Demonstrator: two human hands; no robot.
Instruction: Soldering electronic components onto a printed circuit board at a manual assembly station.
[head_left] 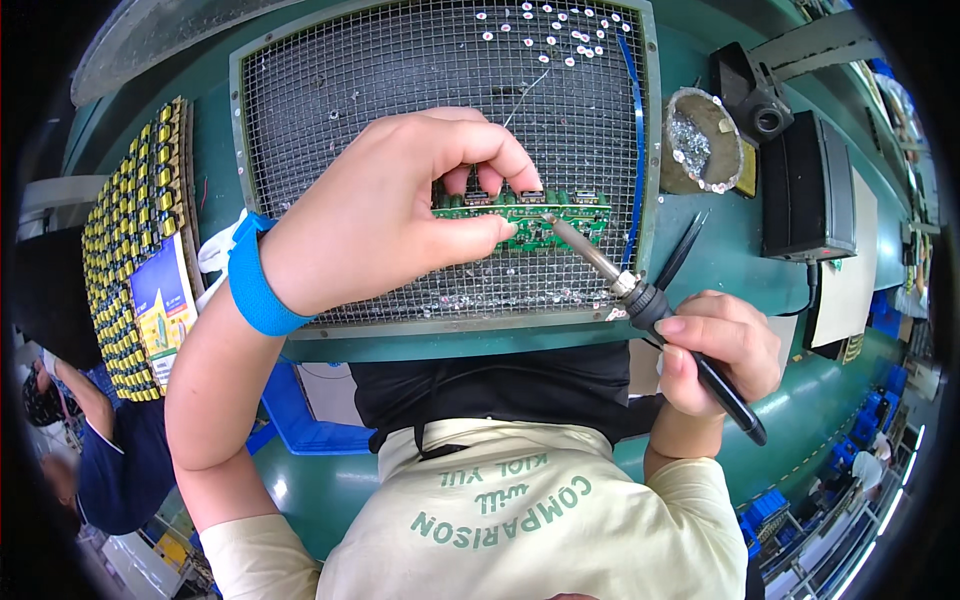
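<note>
Fingers (470,235) of the left hand (400,205) pinch a green circuit board (535,215) on a wire grille (400,70), while the right hand (715,350) grips a soldering iron (640,295), tip at the board. A blue-and-yellow card (160,300) lies among yellow-green parts (125,210) at left. Tweezers (680,250), a solder-flecked dish (700,140) and a black box (805,185) crowd the green worktop (715,250). The hand hides the board's left end.
</note>
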